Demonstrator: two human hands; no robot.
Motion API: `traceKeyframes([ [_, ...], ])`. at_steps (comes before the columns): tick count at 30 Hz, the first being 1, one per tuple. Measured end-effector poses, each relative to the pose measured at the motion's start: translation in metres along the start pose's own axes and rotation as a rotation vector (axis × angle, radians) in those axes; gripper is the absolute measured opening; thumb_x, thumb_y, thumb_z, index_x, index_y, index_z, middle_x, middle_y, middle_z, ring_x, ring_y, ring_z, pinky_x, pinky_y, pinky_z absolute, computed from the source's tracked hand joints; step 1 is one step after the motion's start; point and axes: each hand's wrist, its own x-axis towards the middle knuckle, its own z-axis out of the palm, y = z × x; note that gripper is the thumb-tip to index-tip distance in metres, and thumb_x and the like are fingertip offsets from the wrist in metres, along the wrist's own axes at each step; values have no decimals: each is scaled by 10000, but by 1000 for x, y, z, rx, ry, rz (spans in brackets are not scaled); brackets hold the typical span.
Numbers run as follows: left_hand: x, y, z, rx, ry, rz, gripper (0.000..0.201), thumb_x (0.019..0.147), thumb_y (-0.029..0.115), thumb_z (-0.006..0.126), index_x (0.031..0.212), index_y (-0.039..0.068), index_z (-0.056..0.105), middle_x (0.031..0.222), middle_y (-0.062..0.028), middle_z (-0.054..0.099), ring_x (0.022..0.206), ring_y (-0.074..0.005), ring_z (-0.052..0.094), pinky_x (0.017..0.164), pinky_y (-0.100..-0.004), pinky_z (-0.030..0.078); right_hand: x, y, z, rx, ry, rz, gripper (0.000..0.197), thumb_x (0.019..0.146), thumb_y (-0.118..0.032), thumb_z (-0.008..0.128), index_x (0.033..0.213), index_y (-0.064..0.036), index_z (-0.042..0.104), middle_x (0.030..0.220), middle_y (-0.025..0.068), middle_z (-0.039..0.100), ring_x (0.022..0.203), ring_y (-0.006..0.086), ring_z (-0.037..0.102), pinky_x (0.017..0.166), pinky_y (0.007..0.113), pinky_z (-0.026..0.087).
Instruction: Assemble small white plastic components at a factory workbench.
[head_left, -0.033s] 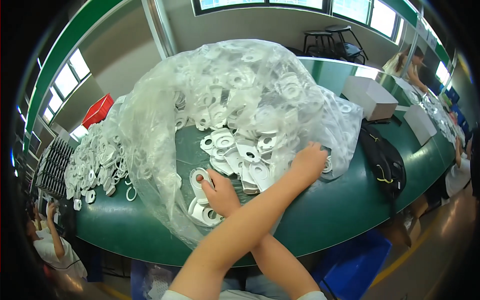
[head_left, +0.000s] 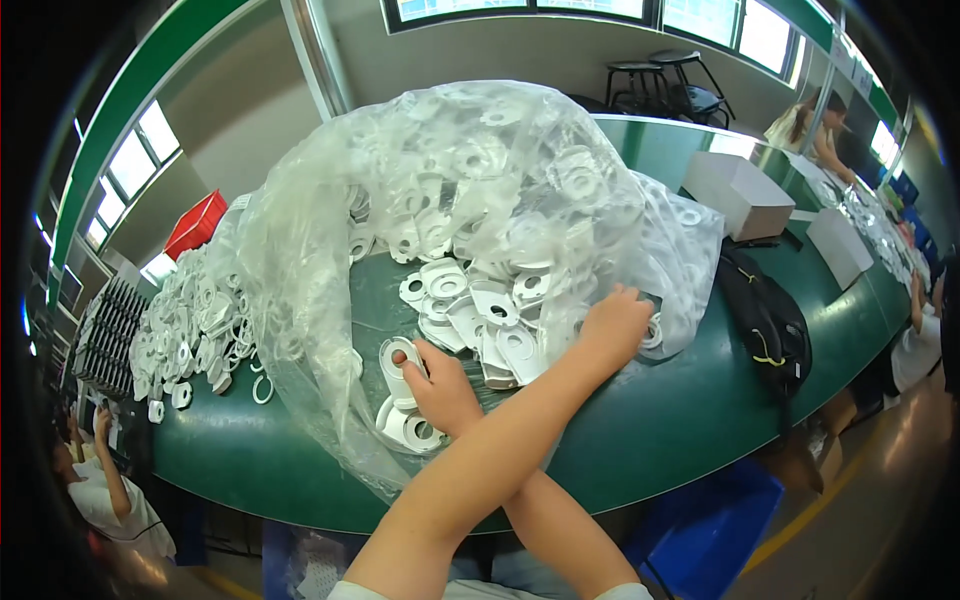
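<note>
The right hand had its fingers clamped on a white part. The bag bordered these fingers on the left; green table showed above them, bounded by the pile at upper right. The left hand touched the bag; whether its fingers gripped could not be determined. Rightward of them, bare table extended to a backpack. Compared with the earlier frame, hands, part and pile matched almost exactly.

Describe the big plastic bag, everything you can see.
The plastic bag is large, translucent and whitish, apparently thin film, creased and bulging. It lies on the green table, its near side open, with white parts heaped inside. The left hand is at its right side; whether it grips the film is unclear.
</note>
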Motion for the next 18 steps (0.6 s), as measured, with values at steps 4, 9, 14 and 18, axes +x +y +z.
traceKeyframes([
  [4,3,4,-30,-60,-113,-150,84,768,78,592,820,14,578,786,-139,597,781,-337,585,664,-403,466,2,8,5,-32,38,-26,178,866,-150,509,935,4,565,673,150,562,528,184,465,524,331,365],
  [9,-25,21,-110,-313,237,-81,172,727,48,678,879,19,604,777,-71,626,678,-177,591,614,-294,449,17,74,-10,3,227,73,270,899,-221,510,1078,-22,540,810,90,634,726,179,607,622,313,467],
  [14,-132,-43,-203,-154,497,-564,107,766,34,660,866,19,627,784,-26,636,674,-99,574,604,-217,439,5,15,-6,413,105,43,406,997,-328,362,1104,15,552,981,76,592,878,121,530,780,257,435],
  [18,-162,-65,-198,-138,467,-547,135,800,48,663,910,-7,608,932,-45,608,801,-70,578,677,-201,460,6,10,-8,534,6,52,278,977,-250,420,1051,-11,541,917,45,577,812,83,526,725,233,447],
])
